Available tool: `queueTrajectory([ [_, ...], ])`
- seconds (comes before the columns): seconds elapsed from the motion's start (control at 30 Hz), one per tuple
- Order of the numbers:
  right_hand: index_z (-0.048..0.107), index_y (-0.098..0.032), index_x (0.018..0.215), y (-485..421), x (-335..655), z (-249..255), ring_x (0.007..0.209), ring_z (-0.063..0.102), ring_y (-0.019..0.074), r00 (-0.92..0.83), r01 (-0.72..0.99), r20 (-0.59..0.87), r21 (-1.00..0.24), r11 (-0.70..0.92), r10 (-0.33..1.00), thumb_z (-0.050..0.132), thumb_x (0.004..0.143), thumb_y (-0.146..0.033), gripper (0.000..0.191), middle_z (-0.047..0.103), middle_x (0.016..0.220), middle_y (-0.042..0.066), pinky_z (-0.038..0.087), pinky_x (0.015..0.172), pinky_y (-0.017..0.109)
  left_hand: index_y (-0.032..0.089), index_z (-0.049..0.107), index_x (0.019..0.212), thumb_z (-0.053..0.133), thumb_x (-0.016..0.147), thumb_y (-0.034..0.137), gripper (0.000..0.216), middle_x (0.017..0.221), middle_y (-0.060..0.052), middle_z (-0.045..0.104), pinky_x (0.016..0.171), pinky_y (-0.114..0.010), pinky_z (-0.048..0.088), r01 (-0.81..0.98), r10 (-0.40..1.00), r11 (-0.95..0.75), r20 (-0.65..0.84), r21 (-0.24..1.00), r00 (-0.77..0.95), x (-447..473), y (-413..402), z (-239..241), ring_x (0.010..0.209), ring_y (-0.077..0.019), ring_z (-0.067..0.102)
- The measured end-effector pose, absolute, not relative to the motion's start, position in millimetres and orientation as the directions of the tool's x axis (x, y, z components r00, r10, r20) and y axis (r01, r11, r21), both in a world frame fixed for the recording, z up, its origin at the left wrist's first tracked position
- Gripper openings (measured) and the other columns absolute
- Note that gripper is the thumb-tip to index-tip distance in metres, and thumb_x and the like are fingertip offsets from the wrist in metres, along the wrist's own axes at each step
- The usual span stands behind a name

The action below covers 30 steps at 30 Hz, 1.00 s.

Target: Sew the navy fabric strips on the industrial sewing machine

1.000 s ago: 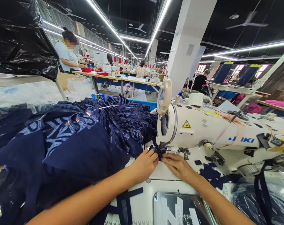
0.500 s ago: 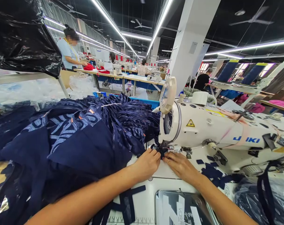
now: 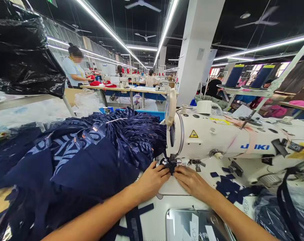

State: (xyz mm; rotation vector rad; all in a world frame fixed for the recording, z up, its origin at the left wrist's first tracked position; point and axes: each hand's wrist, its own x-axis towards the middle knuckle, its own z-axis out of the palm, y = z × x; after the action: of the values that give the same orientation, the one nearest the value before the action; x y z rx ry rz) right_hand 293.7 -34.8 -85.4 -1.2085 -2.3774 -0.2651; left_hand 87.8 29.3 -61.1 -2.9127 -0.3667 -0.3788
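Navy fabric piece (image 3: 171, 166) pinched between left hand (image 3: 152, 179) and right hand (image 3: 192, 180) under white sewing machine (image 3: 217, 140); navy garment heap (image 3: 74, 157) crowds bench (image 3: 157, 221) leftward.

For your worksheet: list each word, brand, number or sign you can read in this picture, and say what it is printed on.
"JUKI", blue letters with the second partly hidden, on the white sewing machine.
Yellow triangular warning sign, no words, on the same machine.
Black label at its right end: too blurred.
Print under the clear plate: unreadable.

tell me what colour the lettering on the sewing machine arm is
Blue: the brand lettering on the white sewing machine arm, clearest in the head view.
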Motion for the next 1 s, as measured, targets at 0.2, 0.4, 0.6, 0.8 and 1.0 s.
queueTrajectory([
  [0.2,0.059,-0.014,0.099,-35.0,290.6,-84.4,0.093,0.055,0.0209,-0.498,0.812,0.515,-0.005,0.583,0.698,0.037,0.087,-0.012,0.026,0.059,0.097,0.011,0.053,0.073,0.033,0.016,0.053,0.11,0.046,0.085,0.014,0.026,0.118,-0.006,0.057,0.093,-0.04,0.026,0.285,0.249,-0.952,0.254,-0.115,0.935,89.2,31.2,-61.6,0.106,-0.0217,0.049],
  [0.4,0.06,-0.014,0.098,-34.5,289.7,-83.0,0.088,0.056,0.0192,-0.488,0.814,0.54,-0.003,0.581,0.686,0.036,0.088,-0.012,0.026,0.059,0.094,0.01,0.053,0.072,0.031,0.016,0.053,0.111,0.046,0.085,0.015,0.027,0.118,-0.007,0.057,0.093,-0.04,0.027,0.293,0.258,-0.95,0.256,-0.107,0.932,89.7,33.5,-63.3,0.107,-0.0219,0.049],
  [0.6,0.06,-0.015,0.097,-34.6,288.1,-81.5,0.091,0.056,0.0199,-0.484,0.82,0.524,-0.006,0.572,0.701,0.036,0.088,-0.012,0.026,0.059,0.096,0.011,0.052,0.073,0.031,0.016,0.053,0.11,0.046,0.084,0.013,0.028,0.119,-0.006,0.056,0.093,-0.04,0.028,0.311,0.281,-0.946,0.242,-0.094,0.929,90.1,32.2,-63.4,0.108,-0.0219,0.049],
  [0.8,0.061,-0.016,0.1,-32.3,286.2,-85.8,0.091,0.057,0.0203,-0.447,0.855,0.528,0.014,0.519,0.722,0.037,0.087,-0.015,0.027,0.061,0.097,0.011,0.051,0.077,0.035,0.016,0.053,0.112,0.047,0.083,0.013,0.03,0.12,-0.007,0.055,0.096,-0.041,0.027,0.335,0.308,-0.938,0.237,-0.084,0.921,91.3,35.7,-63.7,0.111,-0.0224,0.047],
  [1.0,0.061,-0.015,0.106,-31.7,290.2,-90.6,0.096,0.059,0.0218,-0.39,0.885,0.497,-0.03,0.464,0.775,0.04,0.085,-0.019,0.03,0.062,0.107,0.012,0.049,0.082,0.037,0.016,0.052,0.113,0.049,0.08,0.009,0.034,0.122,-0.006,0.054,0.096,-0.042,0.027,0.347,0.327,-0.936,0.212,-0.063,0.921,92.9,42.0,-60.3,0.111,-0.0225,0.046],
])
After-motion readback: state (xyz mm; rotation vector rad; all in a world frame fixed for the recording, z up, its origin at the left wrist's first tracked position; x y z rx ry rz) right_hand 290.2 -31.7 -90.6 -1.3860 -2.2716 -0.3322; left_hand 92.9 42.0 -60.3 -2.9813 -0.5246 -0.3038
